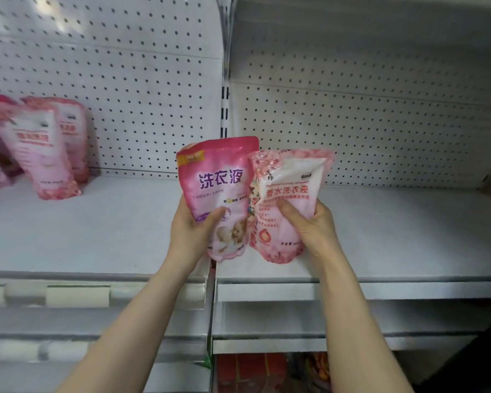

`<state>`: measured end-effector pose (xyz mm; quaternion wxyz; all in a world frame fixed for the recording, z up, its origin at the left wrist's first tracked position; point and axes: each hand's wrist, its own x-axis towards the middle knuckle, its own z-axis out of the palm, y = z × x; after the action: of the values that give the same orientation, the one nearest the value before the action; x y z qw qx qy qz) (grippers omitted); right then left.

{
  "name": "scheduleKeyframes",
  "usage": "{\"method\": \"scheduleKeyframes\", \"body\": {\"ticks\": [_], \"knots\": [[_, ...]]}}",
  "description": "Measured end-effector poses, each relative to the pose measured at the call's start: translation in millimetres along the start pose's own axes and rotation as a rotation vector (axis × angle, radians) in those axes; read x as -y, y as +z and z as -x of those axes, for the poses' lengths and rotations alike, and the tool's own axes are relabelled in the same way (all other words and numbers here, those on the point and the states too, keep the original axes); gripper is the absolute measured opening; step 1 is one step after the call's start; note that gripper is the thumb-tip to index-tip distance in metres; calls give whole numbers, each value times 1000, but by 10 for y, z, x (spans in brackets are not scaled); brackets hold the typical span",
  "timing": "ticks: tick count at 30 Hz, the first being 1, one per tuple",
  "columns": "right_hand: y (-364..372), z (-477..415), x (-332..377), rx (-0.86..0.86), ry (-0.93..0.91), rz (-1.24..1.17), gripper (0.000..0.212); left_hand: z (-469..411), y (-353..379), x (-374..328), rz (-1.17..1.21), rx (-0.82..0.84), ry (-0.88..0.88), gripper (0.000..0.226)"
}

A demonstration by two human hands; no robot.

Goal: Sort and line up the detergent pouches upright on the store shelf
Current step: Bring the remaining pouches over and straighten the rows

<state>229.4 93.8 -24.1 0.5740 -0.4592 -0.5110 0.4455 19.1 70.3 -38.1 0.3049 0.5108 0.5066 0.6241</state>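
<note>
My left hand (194,234) grips a bright pink pouch (219,177) with purple lettering and a baby picture, thumb across its front. Beside it, my right hand (309,225) grips a pale pink floral pouch (288,188) with a white panel and red lettering. Both pouches are held upright and side by side above the white shelf (394,236), their edges touching. At the far left of the shelf stand several more floral pink pouches (44,148), leaning against each other near the pegboard back.
A white pegboard back panel (153,95) closes the shelf, with a slotted upright post (224,109) dividing two bays. Price-tag rails (77,296) run along the front edge. Red packages (255,370) lie on a lower shelf.
</note>
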Motion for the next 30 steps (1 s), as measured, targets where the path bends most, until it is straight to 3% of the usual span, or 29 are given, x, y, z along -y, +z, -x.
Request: {"method": "scheduleKeyframes", "body": {"ticks": [5, 9, 14, 25, 30], "knots": [[141, 193, 100, -111, -32, -101, 23, 91, -173, -174, 193, -24, -53, 36], [317, 341, 300, -72, -63, -138, 29, 194, -491, -244, 280, 5, -88, 40], [775, 590, 340, 11, -9, -172, 37, 401, -1041, -243, 304, -78, -145, 43], [2391, 1053, 244, 51, 39, -280, 44, 468, -2864, -92, 278, -238, -126, 42], [3267, 1161, 183, 42, 20, -305, 35, 344, -3804, -9, 213, -294, -71, 42]]}}
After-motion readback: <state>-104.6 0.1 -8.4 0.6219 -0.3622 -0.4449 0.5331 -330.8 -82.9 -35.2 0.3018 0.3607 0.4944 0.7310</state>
